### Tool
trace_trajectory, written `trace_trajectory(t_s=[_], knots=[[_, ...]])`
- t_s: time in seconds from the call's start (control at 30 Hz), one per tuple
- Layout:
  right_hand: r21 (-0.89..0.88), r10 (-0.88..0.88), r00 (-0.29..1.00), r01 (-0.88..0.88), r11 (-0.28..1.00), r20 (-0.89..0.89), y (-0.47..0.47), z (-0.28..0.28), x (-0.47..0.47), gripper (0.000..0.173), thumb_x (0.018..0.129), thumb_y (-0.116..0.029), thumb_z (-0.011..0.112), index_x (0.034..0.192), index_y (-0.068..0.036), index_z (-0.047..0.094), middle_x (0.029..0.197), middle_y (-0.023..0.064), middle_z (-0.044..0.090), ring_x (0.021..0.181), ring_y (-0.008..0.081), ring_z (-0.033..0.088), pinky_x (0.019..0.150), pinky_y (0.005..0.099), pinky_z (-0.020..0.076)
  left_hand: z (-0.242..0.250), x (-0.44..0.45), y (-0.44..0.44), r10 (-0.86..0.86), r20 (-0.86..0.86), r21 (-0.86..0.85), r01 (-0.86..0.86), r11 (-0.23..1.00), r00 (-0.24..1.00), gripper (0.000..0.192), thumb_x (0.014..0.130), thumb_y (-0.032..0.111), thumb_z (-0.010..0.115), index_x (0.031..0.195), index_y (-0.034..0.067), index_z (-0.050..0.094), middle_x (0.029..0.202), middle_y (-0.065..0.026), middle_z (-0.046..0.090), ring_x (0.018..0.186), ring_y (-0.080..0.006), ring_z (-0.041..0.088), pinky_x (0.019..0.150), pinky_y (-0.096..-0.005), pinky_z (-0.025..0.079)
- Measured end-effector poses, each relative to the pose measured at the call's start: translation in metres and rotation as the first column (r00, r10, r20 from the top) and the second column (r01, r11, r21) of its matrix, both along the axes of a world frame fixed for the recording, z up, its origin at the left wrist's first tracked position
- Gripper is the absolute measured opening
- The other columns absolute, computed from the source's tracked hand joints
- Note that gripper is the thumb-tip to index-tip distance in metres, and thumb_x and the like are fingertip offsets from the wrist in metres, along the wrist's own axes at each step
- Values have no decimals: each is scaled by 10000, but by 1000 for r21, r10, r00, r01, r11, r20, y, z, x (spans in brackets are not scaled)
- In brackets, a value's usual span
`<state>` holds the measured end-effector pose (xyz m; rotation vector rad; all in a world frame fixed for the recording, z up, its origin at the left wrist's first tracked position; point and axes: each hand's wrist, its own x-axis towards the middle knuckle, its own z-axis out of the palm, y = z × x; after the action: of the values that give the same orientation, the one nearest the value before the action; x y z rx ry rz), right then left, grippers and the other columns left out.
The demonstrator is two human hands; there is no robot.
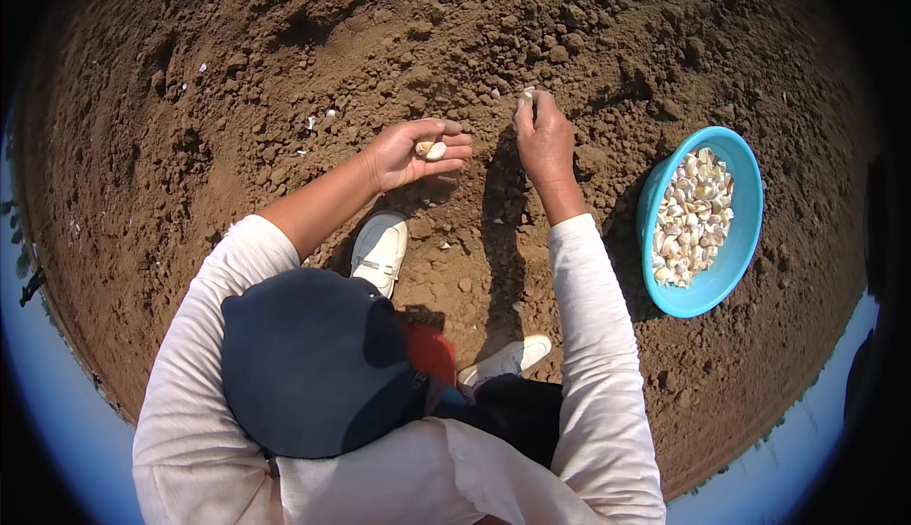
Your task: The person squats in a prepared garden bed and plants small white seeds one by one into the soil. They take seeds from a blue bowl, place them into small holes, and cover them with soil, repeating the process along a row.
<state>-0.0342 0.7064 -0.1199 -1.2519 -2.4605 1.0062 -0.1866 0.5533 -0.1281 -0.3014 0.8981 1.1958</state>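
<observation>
My left hand [398, 149] is palm up over the tilled soil, cradling a few garlic cloves [435, 151] with its fingers stretched out. To its right, my right hand [549, 139] pinches a garlic clove [527, 91] between thumb and fingertips, low over the ground. Just left of those fingertips, a pale clove [495, 93] lies on the soil. A blue plastic basin [749, 254], partly filled with loose garlic cloves [694, 215], rests tilted on the soil to the right of my right forearm.
Clumpy brown soil [427, 48] spreads all around, with small white scraps [311, 123] on it. My white shoes [382, 247] stand on the ground beneath my arms. A dark cap [313, 361] covers part of the lower view. A distant dark figure [32, 286] shows at the left rim.
</observation>
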Motion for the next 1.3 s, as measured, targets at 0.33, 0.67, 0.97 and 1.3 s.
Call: trace_trajectory(t_s=[0.33, 0.67, 0.97, 1.3], knots=[[262, 138, 874, -285, 922, 467, 86, -28, -35, 98, 787, -1, 602, 831, 5, 689, 876, 207, 652, 796, 345, 664, 683, 399, 545, -5, -8, 8, 22, 73, 12, -23, 1000, 997, 337, 957, 166, 458, 1206, -59, 488, 1118, -202, 602, 1020, -299, 632, 869, -396, 565], [391, 124, 907, -292, 873, 402, 88, -73, -52, 100, 744, -32, 554, 749, -4, 650, 832, 215, 636, 794, 362, 640, 686, 421, 521, -1, -23, 29, 76, 154, 37, -82, 996, 985, 399, 968, 199, 419, 1279, -52, 416, 1219, -243, 538, 1123, -343, 568, 937, -456, 518], [125, 305, 929, -284, 951, -208, 6, 16, -39, 203, 796, -205, 687, 962, -90, 675, 808, 84, 594, 772, 266, 602, 655, 381, 496, 0, -21, 33, 34, 67, 49, -37, 998, 997, 388, 992, 330, 350, 1157, 22, 519, 1135, -173, 586, 1045, -284, 605, 881, -426, 530], [332, 236, 948, -158, 930, -212, -43, 29, -31, 207, 787, -177, 690, 961, -78, 636, 840, 69, 599, 799, 255, 561, 700, 367, 471, 22, -2, 34, -172, -174, -74, 161, 984, 970, 477, 961, 542, 356, 998, 118, 572, 865, -47, 605, 769, -160, 618, 680, -338, 540]])
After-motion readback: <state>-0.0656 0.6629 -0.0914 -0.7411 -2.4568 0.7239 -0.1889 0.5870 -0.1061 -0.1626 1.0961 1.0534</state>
